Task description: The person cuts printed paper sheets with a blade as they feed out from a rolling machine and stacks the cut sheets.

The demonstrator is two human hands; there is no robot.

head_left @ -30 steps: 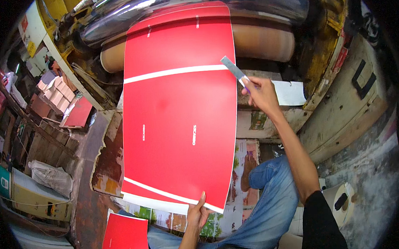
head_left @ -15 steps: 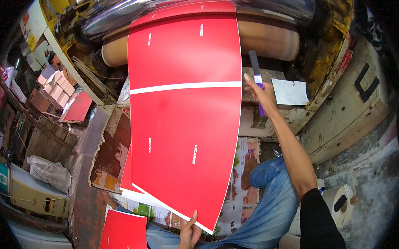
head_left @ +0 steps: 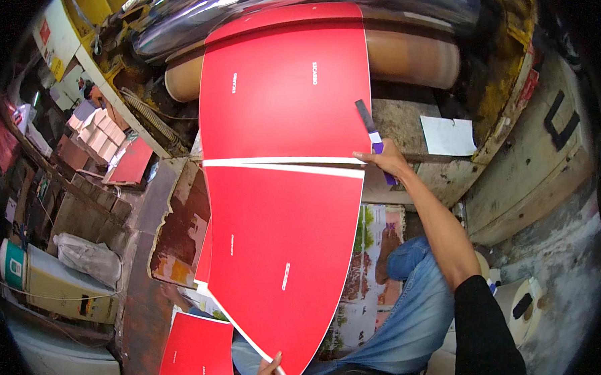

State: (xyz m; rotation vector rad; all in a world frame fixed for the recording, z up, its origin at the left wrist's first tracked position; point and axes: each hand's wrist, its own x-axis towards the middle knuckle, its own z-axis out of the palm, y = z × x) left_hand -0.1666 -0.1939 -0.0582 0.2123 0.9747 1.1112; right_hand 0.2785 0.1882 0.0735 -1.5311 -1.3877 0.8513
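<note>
A long red sheet (head_left: 284,114) with white edging hangs from between the rollers. Below its white band lies a lower red sheet (head_left: 268,222), with a wedge-shaped gap between them on the right; at the left end their edges meet. My left hand (head_left: 268,374) pinches the lower sheet's near corner. In my right hand (head_left: 389,161) is a knife (head_left: 377,142) with a purple handle and dark blade pointing up and away. The thumb of that hand reaches to the right end of the white band, apparently touching the upper sheet's edge.
A shiny metal roller (head_left: 400,15) spans the far side, above a brown roller (head_left: 415,58). More red sheets (head_left: 197,353) lie at lower left. A white sheet (head_left: 447,135) rests right of my hand, near a beige metal cabinet (head_left: 524,157). Stacked pink blocks (head_left: 100,134) stand far left.
The red sheet has come further toward me, and a gap has opened along the white band. My left hand moved nearer with its corner; my right hand came down to the band, tilting the knife left.
</note>
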